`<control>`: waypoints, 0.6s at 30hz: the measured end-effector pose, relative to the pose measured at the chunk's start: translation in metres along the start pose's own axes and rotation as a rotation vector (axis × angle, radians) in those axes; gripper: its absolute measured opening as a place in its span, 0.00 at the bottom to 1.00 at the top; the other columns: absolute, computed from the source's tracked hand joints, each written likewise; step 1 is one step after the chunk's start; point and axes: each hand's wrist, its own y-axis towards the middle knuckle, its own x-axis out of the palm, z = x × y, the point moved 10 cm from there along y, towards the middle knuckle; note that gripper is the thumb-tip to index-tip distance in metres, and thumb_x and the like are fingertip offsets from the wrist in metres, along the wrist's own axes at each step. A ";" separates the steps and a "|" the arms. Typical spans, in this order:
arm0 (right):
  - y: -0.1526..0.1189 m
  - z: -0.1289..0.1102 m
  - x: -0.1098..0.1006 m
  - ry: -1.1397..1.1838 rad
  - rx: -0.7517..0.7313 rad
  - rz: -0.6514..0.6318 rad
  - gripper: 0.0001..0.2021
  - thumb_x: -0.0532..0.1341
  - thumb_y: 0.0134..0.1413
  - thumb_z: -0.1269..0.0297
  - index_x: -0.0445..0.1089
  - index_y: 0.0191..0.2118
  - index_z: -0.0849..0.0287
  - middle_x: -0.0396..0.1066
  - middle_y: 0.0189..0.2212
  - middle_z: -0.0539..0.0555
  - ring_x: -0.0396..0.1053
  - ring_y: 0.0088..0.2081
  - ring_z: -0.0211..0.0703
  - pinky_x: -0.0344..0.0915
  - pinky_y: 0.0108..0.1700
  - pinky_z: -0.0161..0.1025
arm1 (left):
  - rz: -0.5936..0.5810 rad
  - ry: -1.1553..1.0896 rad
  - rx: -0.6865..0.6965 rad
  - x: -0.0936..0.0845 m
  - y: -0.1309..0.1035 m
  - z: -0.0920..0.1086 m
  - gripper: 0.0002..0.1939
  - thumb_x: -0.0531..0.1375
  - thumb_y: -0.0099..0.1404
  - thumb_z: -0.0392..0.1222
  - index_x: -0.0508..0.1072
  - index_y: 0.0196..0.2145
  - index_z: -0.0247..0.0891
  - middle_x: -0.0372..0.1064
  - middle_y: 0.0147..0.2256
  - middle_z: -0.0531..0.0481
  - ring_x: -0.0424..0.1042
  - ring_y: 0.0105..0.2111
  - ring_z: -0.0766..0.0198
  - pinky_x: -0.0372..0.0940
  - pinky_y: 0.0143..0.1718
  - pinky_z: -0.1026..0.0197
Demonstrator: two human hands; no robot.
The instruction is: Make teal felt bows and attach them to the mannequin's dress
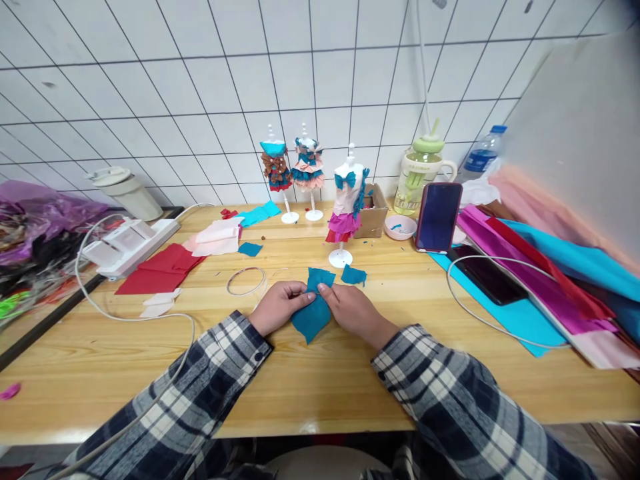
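Note:
Between both hands is a piece of teal crepe paper [311,320], pinched at its middle so that it flares above and below the fingers. My left hand [281,305] grips it from the left, thumb on top. From the right, my right hand [354,308] pinches the same paper close to the other thumb. A smaller teal scrap [354,275] lies just beyond my right hand. Behind it stands a small white dress form [346,200] wearing a pink and magenta paper dress with a teal bow. Two more dressed forms, one [276,170] and another [309,170], stand farther back.
To the left lie red paper [160,268], pale pink paper [217,237], a wire coil [246,269] and a power strip [135,247]. A cardboard box [374,217], pink bowl [400,228], upright phone [439,217], flat phone [487,275] and coloured paper sheets [530,267] occupy the right.

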 end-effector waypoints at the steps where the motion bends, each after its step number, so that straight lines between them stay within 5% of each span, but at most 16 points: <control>1: 0.000 0.000 0.000 0.002 -0.003 0.000 0.28 0.38 0.66 0.49 0.68 0.31 0.60 0.74 0.33 0.57 0.70 0.36 0.42 0.56 0.35 0.36 | 0.001 0.002 -0.004 0.000 0.000 -0.001 0.18 0.63 0.55 0.53 0.71 0.24 0.33 0.67 0.21 0.54 0.63 0.21 0.70 0.58 0.24 0.67; 13: -0.001 -0.005 -0.003 -0.069 -0.017 -0.002 0.27 0.39 0.65 0.49 0.69 0.32 0.59 0.75 0.33 0.57 0.70 0.37 0.43 0.56 0.35 0.37 | -0.071 -0.083 -0.016 0.009 0.000 -0.002 0.17 0.65 0.54 0.51 0.76 0.34 0.34 0.76 0.30 0.49 0.73 0.32 0.59 0.66 0.38 0.57; 18: -0.002 0.001 -0.011 -0.127 0.039 0.036 0.27 0.41 0.64 0.46 0.69 0.32 0.58 0.75 0.32 0.57 0.70 0.34 0.44 0.53 0.30 0.37 | 0.016 -0.092 -0.029 -0.001 0.001 -0.005 0.17 0.65 0.53 0.52 0.74 0.31 0.34 0.73 0.26 0.51 0.70 0.26 0.64 0.64 0.29 0.63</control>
